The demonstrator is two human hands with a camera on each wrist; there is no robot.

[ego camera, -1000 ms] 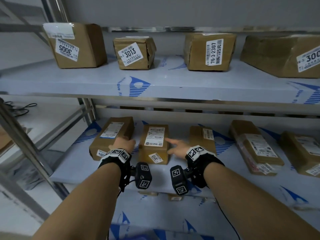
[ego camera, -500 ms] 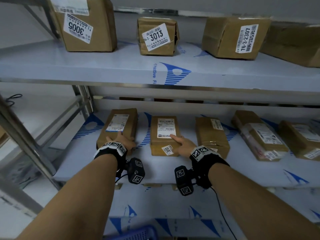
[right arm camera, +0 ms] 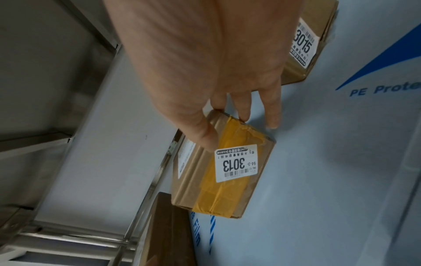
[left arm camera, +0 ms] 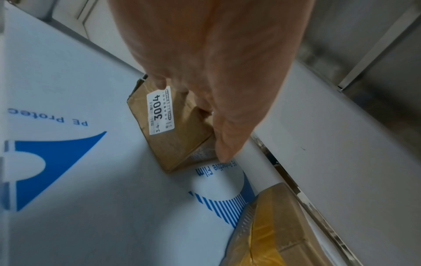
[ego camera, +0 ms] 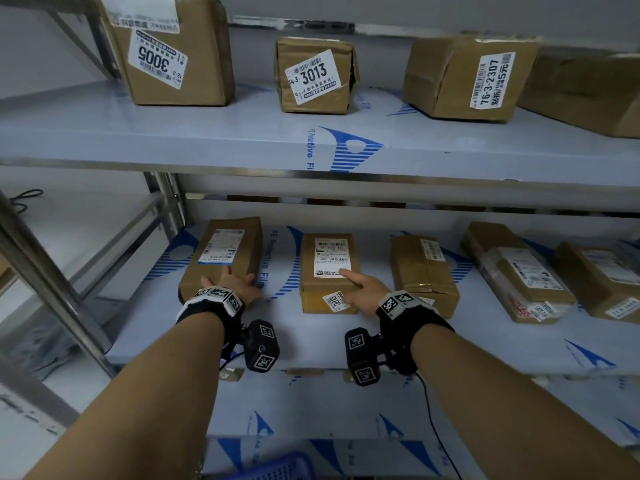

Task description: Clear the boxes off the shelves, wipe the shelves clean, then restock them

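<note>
Left hand [ego camera: 231,285] grips the 3004 box [ego camera: 221,256], right hand [ego camera: 360,288] grips the 3013 box [ego camera: 327,271]; both boxes' long axes run straight away from the hands.

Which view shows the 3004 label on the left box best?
The left wrist view: the 3004 label is large and readable on the box end, under the left hand. In the head view the hand hides that end. The right wrist view shows only a dark edge of the box.

Brown cardboard boxes [ego camera: 221,258] with white labels, yellow tape [right arm camera: 230,176], pale grey shelf film [ego camera: 207,133] with blue striped logos
</note>
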